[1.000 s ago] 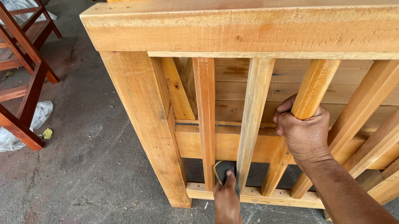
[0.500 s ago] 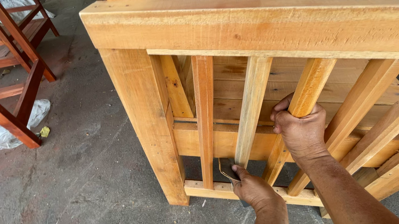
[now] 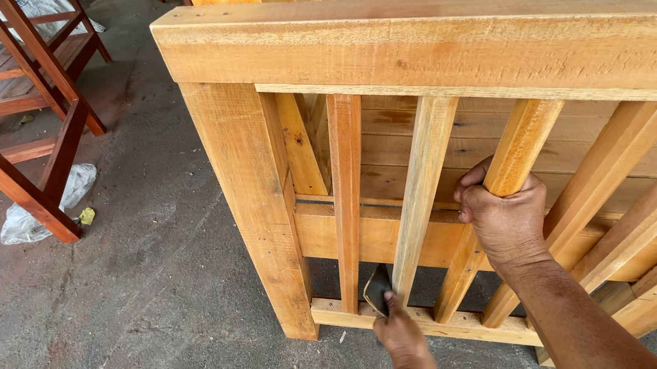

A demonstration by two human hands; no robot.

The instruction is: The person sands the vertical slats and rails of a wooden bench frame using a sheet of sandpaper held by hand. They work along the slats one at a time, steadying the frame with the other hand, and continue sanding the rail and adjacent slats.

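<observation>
Concrete floor (image 3: 109, 327), grey and stained, ran under everything; wood chips lay scattered near the frame's foot. Unfinished pale wood frame (image 3: 430, 50) filled the right side, with a thick top rail, a corner post (image 3: 255, 212) and a row of slanted slats down to a bottom rail (image 3: 442, 318).

Right hand (image 3: 506, 219) was closed around one slat (image 3: 514, 163) about halfway up, fingers wrapped fully, thumb on the near side. Left hand (image 3: 399, 335) sat low at the bottom rail, fingers pinched together on a small dark folded piece, probably sandpaper (image 3: 376, 287), which was pressed against the foot of the next slat (image 3: 420, 197) to the left. The sandpaper stood just above the bottom rail, between the second and third slats counted from the corner post.

At the far left stood red-brown stained furniture (image 3: 0, 162) with crossed legs. A crumpled plastic bag (image 3: 49, 207) lay on the floor touching one of its legs. More pale wood pieces showed behind the frame, at the top and the right edge.
</observation>
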